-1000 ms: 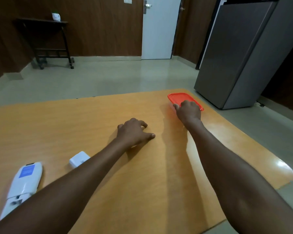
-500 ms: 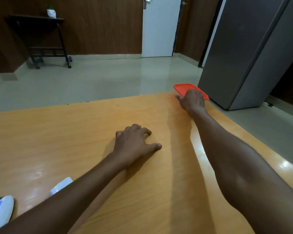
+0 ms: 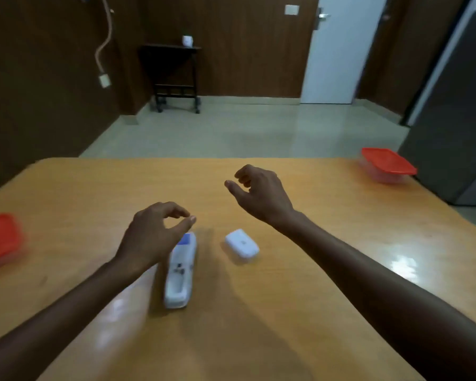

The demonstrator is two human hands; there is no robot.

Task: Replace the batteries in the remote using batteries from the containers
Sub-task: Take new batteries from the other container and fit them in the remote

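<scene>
- Two red-lidded containers, one at the right (image 3: 388, 164) and one at the left (image 3: 0, 237), sit well apart at opposite tabletop (image 3: 327, 270) edges.
- Half a second ago the right hand (image 3: 259, 192) touched the right container; now it hovers mid-table, loosely curled, holding nothing.
- Left hand (image 3: 155, 235), also loosely curled and holding nothing, hovers over the remote (image 3: 180, 273), its cover (image 3: 241, 244) off beside it.
- Both lids remain on; no battery fetched yet, seemingly.
</scene>
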